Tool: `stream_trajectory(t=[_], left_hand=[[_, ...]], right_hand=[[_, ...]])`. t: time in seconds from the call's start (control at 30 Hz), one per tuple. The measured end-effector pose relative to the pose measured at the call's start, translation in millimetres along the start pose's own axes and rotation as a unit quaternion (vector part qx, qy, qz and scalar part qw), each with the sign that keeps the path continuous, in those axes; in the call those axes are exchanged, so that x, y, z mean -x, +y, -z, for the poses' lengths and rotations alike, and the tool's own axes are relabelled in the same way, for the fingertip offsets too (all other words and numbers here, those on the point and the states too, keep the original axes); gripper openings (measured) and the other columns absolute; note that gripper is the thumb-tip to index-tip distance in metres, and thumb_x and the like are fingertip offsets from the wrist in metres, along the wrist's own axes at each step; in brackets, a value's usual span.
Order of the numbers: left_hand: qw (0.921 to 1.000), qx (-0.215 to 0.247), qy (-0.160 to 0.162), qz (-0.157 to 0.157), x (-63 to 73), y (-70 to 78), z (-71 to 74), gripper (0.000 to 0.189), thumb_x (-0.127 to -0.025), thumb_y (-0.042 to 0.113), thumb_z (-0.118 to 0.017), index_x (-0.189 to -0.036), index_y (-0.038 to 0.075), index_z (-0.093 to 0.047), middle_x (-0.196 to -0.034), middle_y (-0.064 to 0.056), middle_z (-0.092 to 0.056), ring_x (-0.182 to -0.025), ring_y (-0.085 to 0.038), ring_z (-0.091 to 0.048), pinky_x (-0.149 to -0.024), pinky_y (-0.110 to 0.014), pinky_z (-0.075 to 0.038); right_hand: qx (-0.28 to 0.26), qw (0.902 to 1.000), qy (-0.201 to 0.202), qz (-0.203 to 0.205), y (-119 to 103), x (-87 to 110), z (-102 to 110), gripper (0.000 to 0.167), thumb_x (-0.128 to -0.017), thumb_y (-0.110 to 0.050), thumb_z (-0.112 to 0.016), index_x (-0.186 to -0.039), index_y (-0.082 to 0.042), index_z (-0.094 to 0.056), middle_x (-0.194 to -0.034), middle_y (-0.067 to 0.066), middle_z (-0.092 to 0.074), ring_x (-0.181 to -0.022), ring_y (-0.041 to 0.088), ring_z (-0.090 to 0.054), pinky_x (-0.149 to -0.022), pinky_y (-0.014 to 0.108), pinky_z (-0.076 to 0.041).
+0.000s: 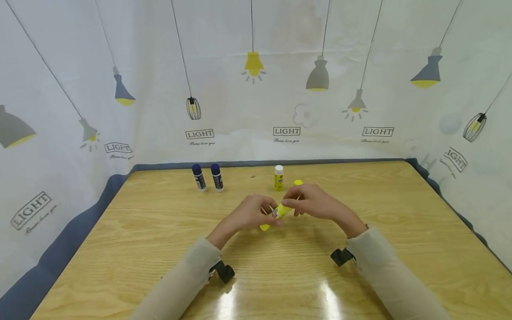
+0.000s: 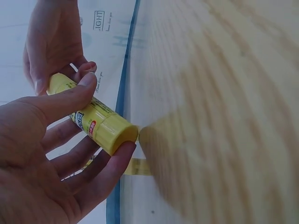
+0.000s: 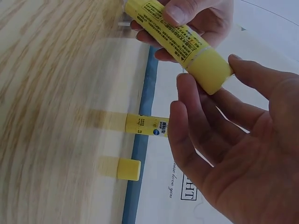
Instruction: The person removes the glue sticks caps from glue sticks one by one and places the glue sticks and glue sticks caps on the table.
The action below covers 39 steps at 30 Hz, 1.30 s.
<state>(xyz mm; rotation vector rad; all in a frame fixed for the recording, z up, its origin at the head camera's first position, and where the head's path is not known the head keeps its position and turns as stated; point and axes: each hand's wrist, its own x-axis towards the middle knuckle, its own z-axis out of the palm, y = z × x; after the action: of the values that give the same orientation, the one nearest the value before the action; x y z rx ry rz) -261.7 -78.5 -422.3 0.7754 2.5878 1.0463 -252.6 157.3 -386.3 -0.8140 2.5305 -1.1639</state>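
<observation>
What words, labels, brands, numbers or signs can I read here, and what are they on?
"LIGHT": repeated in boxes on the white printed cloth backdrop.
"love you": script beneath those boxes; its first word is unclear.
"H": a large, faint letter at the backdrop's right.
Too small or blurred to read: the print on the held yellow cylindrical tube, the upright white-capped yellow tube and the two dark-blue tubes with white bases.
No number is legible.

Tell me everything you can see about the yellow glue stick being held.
The glue stick is a yellow cylinder, apparently plastic, with dark printed lettering plus red and blue markings. A plain yellow section finishes each end; no glue shows. In the head view it slants from lower left to upper right, held over the table. The left hand grips its lower-left part, thumb lying across it; the right hand holds its upper-right end.
</observation>
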Motion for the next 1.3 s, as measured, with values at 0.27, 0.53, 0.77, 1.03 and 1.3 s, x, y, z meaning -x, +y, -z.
stream_trajectory(t=[0.27, 0.53, 0.77, 1.03, 1.3], left_hand=[[0.9995, -0.031, 0.002, 0.006, -0.6, 0.7, -1.3, 0.036, -0.084, 0.04, -0.087, -0.11, 0.019, -0.072, -0.103, -0.001, -0.076, -0.09, -0.014, -0.069, -0.077, -0.034, -0.057], [0.9991, -0.037, 0.018, -0.004, -1.4, -1.2, -5.2, 0.04, -0.083, 0.042, -0.087, -0.111, 0.019, -0.072, -0.105, -0.002, -0.076, -0.093, -0.015, -0.07, -0.077, -0.034, -0.058], [0.9994, -0.024, 0.025, -0.005, -0.8, -2.3, -5.8, 0.039, -0.084, 0.036, -0.088, -0.114, 0.018, -0.073, -0.107, -0.003, -0.076, -0.094, -0.015, -0.071, -0.079, -0.034, -0.058], [0.9991, -0.034, 0.017, -0.015, 0.3, -3.8, -4.8, 0.041, -0.085, 0.037, -0.086, -0.119, 0.017, -0.074, -0.105, -0.001, -0.076, -0.09, -0.012, -0.07, -0.078, -0.032, -0.058], [0.9987, -0.04, 0.011, -0.029, 0.2, -4.5, -0.7, 0.039, -0.087, 0.035, -0.085, -0.121, 0.018, -0.076, -0.1, 0.003, -0.077, -0.088, -0.007, -0.069, -0.077, -0.029, -0.055]], right_hand=[[0.013, 0.9999, -0.005, 0.003, 1.5, -4.7, -2.0, 0.025, -0.104, -0.027, -0.064, -0.106, -0.005, -0.075, -0.086, 0.018, -0.076, -0.071, 0.021, -0.071, -0.071, 0.049, -0.061], [0.023, 0.9995, 0.018, -0.01, -2.1, -6.0, -9.4, 0.024, -0.101, -0.027, -0.068, -0.104, -0.005, -0.076, -0.082, 0.012, -0.075, -0.07, 0.025, -0.072, -0.065, 0.039, -0.061], [0.027, 0.9989, 0.035, -0.017, -1.3, -6.4, -11.8, 0.022, -0.1, -0.026, -0.07, -0.103, -0.006, -0.076, -0.083, 0.015, -0.075, -0.072, 0.031, -0.072, -0.067, 0.046, -0.061], [0.044, 0.9985, 0.03, -0.007, -2.0, -5.7, -13.4, 0.019, -0.101, -0.026, -0.069, -0.105, -0.008, -0.075, -0.081, 0.013, -0.074, -0.068, 0.025, -0.068, -0.063, 0.033, -0.055], [0.068, 0.9973, 0.028, 0.002, -1.2, -6.8, -12.8, 0.019, -0.101, -0.025, -0.068, -0.105, -0.008, -0.076, -0.077, 0.012, -0.073, -0.065, 0.025, -0.067, -0.06, 0.03, -0.052]])
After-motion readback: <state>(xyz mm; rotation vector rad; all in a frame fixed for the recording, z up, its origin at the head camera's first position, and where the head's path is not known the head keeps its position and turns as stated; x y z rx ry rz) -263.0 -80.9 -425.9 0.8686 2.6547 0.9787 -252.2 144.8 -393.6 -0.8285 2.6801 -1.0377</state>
